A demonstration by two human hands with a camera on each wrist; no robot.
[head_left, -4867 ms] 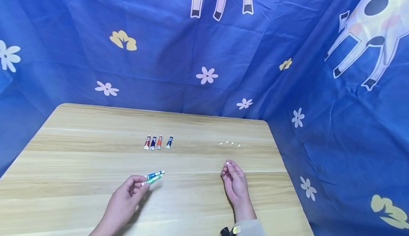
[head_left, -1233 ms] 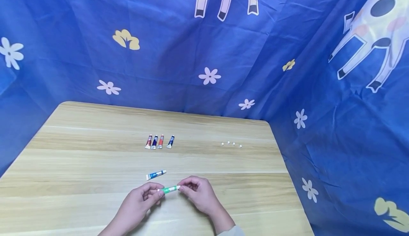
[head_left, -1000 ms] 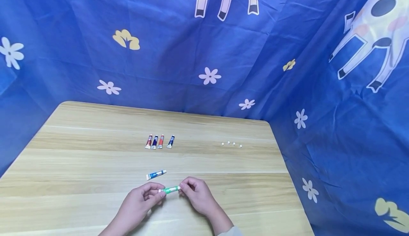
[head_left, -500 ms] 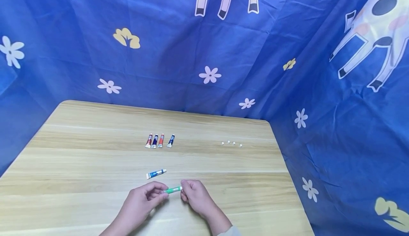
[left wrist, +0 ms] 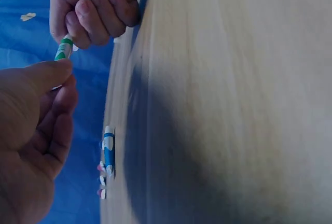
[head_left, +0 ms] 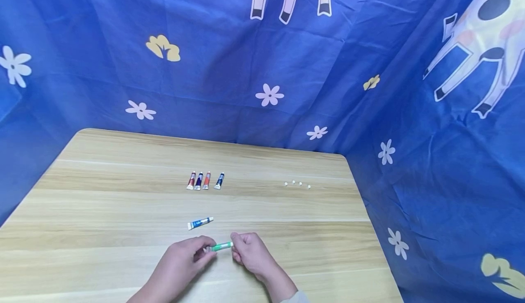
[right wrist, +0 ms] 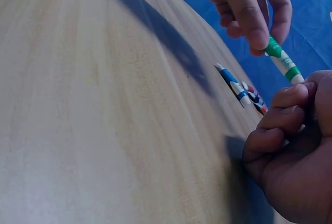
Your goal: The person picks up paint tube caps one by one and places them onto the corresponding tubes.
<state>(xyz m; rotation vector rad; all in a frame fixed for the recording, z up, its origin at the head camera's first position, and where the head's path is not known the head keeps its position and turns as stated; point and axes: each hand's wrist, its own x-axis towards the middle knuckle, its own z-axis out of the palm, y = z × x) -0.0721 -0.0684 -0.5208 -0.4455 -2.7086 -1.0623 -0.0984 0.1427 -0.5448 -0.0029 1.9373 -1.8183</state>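
Observation:
Low over the table, my left hand (head_left: 180,262) pinches a green and white paint tube (head_left: 222,247) near its flat end between thumb and fingers. At the tube's other end, the thumb and curled fingers of my right hand (head_left: 255,254) grip the small white cap, which they mostly cover. The right wrist view shows the green paint tube (right wrist: 282,60) slanting between both hands, its white end running into the right fingers. Just beyond the left hand, a blue paint tube (head_left: 200,223) lies on the table, its white cap pointing right.
Farther back on the wooden table (head_left: 123,202) stand out a red tube (head_left: 191,181), a dark purple tube (head_left: 198,181), an orange tube (head_left: 207,181) and a dark blue tube (head_left: 219,181). Several small white caps (head_left: 293,182) lie at right. A blue patterned cloth (head_left: 213,75) hangs behind.
My right hand, earlier apart at right with a small white cap, has come left to the green tube's end. Over the last second its fingers curl further and turn; the left hand shifts slightly right.

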